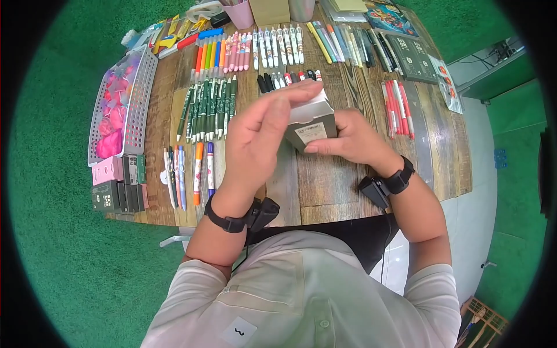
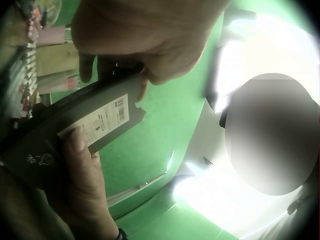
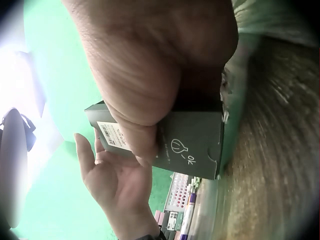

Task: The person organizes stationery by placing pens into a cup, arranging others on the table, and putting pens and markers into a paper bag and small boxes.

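Note:
A dark grey carton [image 1: 311,130] with a white barcode label is held up above the near middle of the table. My right hand [image 1: 357,139] grips it from the right, thumb across the labelled face; in the right wrist view a small white drawing and "OK" show on the carton [image 3: 187,145]. My left hand [image 1: 258,130] lies along the carton's upper left end, its fingers stretched over the pale top edge. In the right wrist view the left hand's [image 3: 122,182] palm faces the carton, thumb apart. The carton's inside is hidden.
Behind the hands lie black and red capped pens [image 1: 284,80]. Green pens [image 1: 206,107] and orange and purple markers [image 1: 198,174] lie left, red pens [image 1: 397,109] right. A white basket [image 1: 138,95] and small stacked boxes [image 1: 119,185] stand at the left edge.

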Demonstrator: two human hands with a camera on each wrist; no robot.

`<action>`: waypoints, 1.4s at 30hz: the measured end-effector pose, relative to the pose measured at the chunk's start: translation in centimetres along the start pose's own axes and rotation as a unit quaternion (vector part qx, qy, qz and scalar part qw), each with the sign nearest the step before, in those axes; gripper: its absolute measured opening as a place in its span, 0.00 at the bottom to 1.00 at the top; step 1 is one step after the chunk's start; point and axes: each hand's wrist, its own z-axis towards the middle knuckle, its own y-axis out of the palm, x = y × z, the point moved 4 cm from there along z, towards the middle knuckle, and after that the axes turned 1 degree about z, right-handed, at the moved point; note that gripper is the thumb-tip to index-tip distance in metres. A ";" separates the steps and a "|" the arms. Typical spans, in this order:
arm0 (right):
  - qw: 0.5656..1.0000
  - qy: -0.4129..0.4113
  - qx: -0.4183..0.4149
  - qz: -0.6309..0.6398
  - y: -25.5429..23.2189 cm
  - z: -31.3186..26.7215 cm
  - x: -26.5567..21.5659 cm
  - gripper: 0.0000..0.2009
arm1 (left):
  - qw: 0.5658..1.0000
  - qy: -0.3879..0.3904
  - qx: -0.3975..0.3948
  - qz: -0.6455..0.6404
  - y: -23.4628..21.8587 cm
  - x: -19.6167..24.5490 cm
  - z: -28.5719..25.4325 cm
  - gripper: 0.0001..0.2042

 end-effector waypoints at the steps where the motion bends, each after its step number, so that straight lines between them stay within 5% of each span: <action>1: 1.000 -0.001 0.001 -0.001 -0.1 0.0 -0.1 0.21 | 1.000 0.002 -0.001 0.000 0.0 0.1 0.1 0.18; 3: 0.999 -0.034 0.027 0.021 -0.5 0.0 -0.6 0.22 | 0.997 -0.049 0.025 -0.052 -0.1 -0.2 0.4 0.17; 10: 0.985 -0.039 0.032 0.162 -1.7 -0.2 -0.2 0.20 | 0.996 -0.015 -0.063 -0.066 0.3 0.5 2.6 0.19; 13: 0.977 -0.031 0.038 0.210 -2.0 -0.4 0.5 0.21 | 0.993 0.107 -0.051 0.022 0.4 2.3 4.3 0.21; 15: 0.972 -0.030 0.027 0.230 -2.0 -0.5 1.4 0.23 | 0.965 0.091 -0.186 0.163 0.2 2.4 5.1 0.20; 19: 0.951 -0.041 0.005 0.307 -2.1 -0.9 2.0 0.28 | 0.969 0.082 -0.213 0.095 1.6 1.9 6.0 0.21; 27: 0.948 -0.010 0.087 0.307 -2.1 -0.9 1.3 0.32 | 0.984 0.123 -0.125 0.011 3.0 -0.3 4.4 0.33; 30: 0.953 -0.007 0.098 0.287 -2.4 -0.8 2.8 0.33 | 0.985 0.153 -0.080 -0.013 2.3 -0.6 4.3 0.26; 32: 0.952 -0.018 0.057 0.300 -2.0 -0.8 1.8 0.34 | 0.976 0.112 -0.138 -0.125 1.8 -0.9 4.8 0.20; 35: 0.955 -0.013 0.073 0.287 -1.9 -0.8 1.6 0.33 | 0.986 0.114 -0.124 -0.009 2.0 -0.5 4.4 0.21; 42: 0.956 -0.033 0.036 0.289 -2.4 -1.0 3.1 0.28 | 0.982 0.123 -0.137 0.032 1.7 -0.2 4.3 0.22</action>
